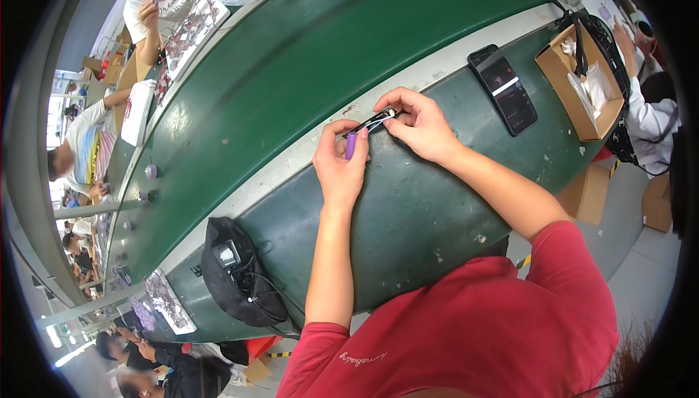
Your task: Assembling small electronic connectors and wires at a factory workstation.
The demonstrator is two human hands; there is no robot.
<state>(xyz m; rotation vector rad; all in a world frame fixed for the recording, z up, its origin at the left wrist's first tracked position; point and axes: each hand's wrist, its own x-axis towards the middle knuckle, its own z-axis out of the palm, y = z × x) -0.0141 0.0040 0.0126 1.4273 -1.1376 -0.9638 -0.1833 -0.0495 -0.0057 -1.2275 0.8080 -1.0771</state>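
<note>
While the left hand (338, 165) grips a purple cylinder (351, 145), the right hand (424, 129) pinches a slim dark part (378, 117).
Both are over the desk (408, 231) by its pale strip (287, 168); I'd guess the thin white wires (376, 126) could tear if tugged.

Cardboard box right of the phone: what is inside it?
The box holds white material; a dark strap hangs over its rim. What lies under the material is covered.
</note>
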